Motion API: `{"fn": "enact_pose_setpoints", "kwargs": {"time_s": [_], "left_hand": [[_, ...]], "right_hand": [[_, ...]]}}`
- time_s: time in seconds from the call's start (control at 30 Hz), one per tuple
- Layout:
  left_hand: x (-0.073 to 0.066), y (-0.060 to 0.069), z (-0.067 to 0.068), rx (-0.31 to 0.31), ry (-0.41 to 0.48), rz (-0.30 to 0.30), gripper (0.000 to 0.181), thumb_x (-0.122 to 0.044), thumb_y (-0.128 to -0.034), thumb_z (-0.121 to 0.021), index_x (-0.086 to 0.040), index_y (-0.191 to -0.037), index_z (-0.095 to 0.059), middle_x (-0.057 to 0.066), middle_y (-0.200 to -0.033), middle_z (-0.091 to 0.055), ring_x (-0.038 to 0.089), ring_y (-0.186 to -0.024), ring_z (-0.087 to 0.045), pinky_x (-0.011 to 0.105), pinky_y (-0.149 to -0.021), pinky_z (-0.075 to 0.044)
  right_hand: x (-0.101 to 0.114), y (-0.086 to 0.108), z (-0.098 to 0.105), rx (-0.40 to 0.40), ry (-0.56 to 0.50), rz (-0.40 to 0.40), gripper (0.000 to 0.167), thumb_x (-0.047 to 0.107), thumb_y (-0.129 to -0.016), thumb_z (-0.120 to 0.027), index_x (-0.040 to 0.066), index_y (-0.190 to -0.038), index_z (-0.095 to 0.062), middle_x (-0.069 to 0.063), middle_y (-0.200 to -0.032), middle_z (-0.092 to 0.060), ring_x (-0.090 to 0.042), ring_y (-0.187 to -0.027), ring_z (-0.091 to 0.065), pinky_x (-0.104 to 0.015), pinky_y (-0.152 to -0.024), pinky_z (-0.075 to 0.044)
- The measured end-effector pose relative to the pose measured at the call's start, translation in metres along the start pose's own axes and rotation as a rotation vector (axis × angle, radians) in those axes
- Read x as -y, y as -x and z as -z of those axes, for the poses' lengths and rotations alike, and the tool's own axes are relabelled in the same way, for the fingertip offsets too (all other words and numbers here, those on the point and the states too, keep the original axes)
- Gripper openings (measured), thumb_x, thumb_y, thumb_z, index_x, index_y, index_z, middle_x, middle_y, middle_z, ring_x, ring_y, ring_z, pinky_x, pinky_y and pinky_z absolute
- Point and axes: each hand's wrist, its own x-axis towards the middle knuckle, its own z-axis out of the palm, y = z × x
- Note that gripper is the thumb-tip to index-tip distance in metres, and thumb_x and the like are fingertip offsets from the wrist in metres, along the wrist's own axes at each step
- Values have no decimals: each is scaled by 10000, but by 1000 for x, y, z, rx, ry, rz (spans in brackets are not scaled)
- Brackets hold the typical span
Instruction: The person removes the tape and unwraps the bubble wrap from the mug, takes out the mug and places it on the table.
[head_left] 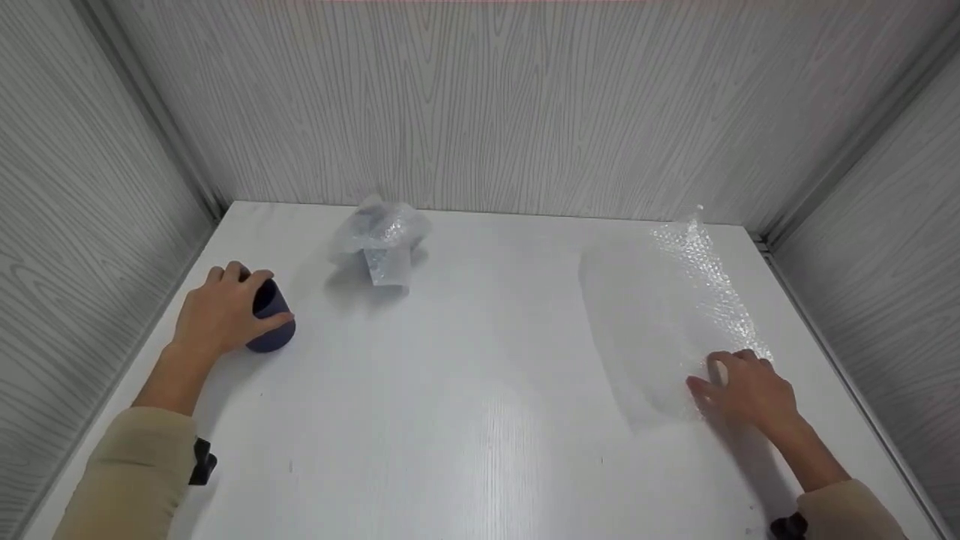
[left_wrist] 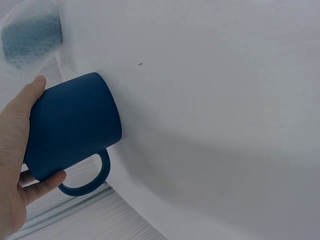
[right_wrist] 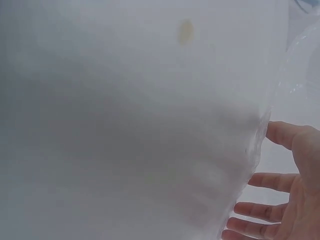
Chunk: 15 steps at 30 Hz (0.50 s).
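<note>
At the left of the table my left hand (head_left: pixel 221 311) grips a dark blue mug (head_left: pixel 274 330) near its rim. In the left wrist view the mug (left_wrist: pixel 75 125) lies between the thumb and fingers, its handle (left_wrist: pixel 102 175) towards the bottom of the picture. At the right my right hand (head_left: pixel 754 394) is at the near edge of a sheet of bubble wrap (head_left: pixel 652 322). In the right wrist view, the fingers of that hand (right_wrist: pixel 300 185) are spread and fairly straight, with the tips against the edge of the sheet (right_wrist: pixel 150 125).
A bundle in bubble wrap (head_left: pixel 386 229) stands towards the back of the white table (head_left: pixel 465 375); something bluish shows through the wrap (left_wrist: pixel 32 37) in the left wrist view. Grey wood-grain panels (head_left: pixel 480 105) enclose the table at the back and both sides.
</note>
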Motion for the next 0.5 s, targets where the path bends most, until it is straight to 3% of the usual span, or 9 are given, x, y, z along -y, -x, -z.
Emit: {"fn": "enact_pose_setpoints", "kwargs": {"time_s": [0.5], "left_hand": [[-1,2,0,-14,-11,6,761,-542,-884,-794,-33,-1409,-586,370,-1270,-573,549,-1098,-588,637,-679,-596]], "right_hand": [[-26,-1,5,21,-30,-25,832,682,-1001,-539,0,-1477,-527,-454,-1465,-435,-694,-1279,-456,-735,-832,-528]]}}
